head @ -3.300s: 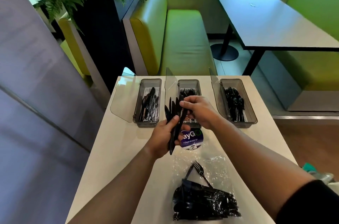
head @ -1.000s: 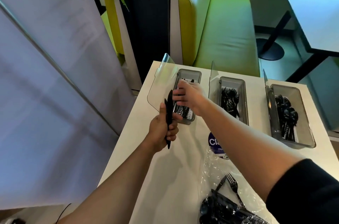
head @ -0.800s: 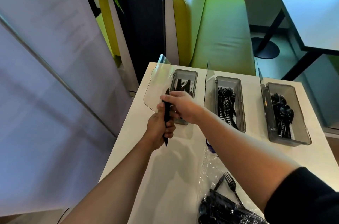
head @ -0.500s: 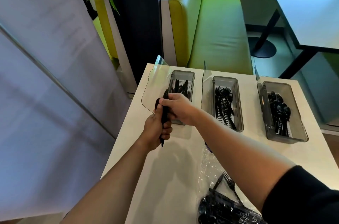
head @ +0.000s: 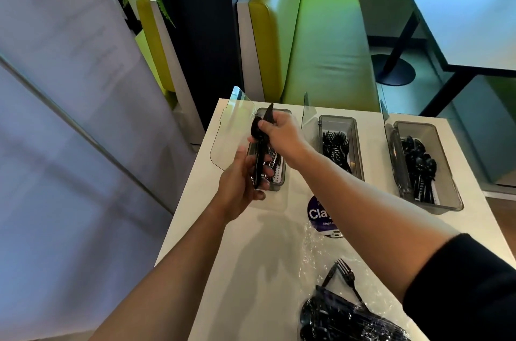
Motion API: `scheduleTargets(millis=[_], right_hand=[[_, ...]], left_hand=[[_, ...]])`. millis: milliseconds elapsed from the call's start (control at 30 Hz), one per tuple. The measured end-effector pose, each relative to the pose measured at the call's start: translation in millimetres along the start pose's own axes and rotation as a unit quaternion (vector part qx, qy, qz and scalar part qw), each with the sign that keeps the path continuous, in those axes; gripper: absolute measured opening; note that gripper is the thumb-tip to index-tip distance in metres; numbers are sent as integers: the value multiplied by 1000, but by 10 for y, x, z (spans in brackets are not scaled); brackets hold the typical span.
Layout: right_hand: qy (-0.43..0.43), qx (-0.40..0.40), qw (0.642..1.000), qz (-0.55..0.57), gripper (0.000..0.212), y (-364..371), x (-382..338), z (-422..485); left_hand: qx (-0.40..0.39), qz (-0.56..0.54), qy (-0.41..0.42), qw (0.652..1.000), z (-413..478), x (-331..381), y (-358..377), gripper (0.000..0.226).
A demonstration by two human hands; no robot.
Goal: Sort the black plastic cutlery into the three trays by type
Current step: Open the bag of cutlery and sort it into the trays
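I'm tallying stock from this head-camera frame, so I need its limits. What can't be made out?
Head view throughout.
1. The left tray: contents mostly hidden by the left hand and right hand.
2. The black pieces gripped by both hands: count hidden by fingers.
3. The purple label: wording cut by the right forearm.
4. The cutlery bag: cut off by the bottom edge, contents a dark mass.

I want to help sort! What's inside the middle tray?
Black forks lie piled in the middle tray. The right forearm covers its near corner, so anything there is hidden.
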State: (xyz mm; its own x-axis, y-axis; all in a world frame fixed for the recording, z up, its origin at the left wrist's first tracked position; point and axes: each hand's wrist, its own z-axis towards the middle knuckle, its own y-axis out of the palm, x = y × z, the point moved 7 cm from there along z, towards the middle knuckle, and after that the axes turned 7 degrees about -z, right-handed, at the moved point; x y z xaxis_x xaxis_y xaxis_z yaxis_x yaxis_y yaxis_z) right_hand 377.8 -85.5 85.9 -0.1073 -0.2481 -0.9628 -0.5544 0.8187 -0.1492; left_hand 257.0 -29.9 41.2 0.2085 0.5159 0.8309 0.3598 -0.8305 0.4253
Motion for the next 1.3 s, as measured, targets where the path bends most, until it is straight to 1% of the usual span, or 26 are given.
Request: scheduleTargets(millis=[33,100,167,200,267,333,400,467,600,700,867,1033,1167,1233,1300], right_hand=[[-6,13,1000,-8,13,-39,-38,13],[-22,36,998,-35,11,-117,-96,60],[-34,55,996,-63,11,-218,-131,94],[-37,58,996,-55,12,-269,-131,115],[-35,65,997,-3,16,-386,-112,120],[-24,94,994,57,21,-565,-49,98],[-16,114,989,92,24,-749,51,48],[-3,128,988,85,26,-902,166,-42],[20,143,987,72,29,-1136,381,-258],[41,163,984,63,33,-1328,503,-421],[57,190,977,74,31,-1514,596,-601],[60,194,976,80,31,-1507,576,-701],[58,186,977,88,31,-1466,563,-760],[57,183,977,89,31,-1461,561,-784],[55,182,977,92,31,-1478,564,-793]], left_hand=[[1,25,14,1000,26,44,26,56],[13,92,53,994,87,141,63,40],[33,141,82,986,180,225,99,32],[44,159,93,982,237,272,117,32],[69,188,101,975,362,374,126,33],[99,229,79,965,522,417,99,31],[116,287,28,951,706,349,41,23],[122,326,-13,937,853,233,-2,16],[151,401,-56,902,969,-7,-51,22],[183,400,-61,896,945,-148,-70,15],[196,433,-35,879,848,-151,-5,2],[222,410,-24,885,711,-83,-28,6],[231,422,-25,876,615,-41,-22,17],[237,434,-23,869,580,-13,-44,20],[244,427,-12,871,545,36,-61,20]])
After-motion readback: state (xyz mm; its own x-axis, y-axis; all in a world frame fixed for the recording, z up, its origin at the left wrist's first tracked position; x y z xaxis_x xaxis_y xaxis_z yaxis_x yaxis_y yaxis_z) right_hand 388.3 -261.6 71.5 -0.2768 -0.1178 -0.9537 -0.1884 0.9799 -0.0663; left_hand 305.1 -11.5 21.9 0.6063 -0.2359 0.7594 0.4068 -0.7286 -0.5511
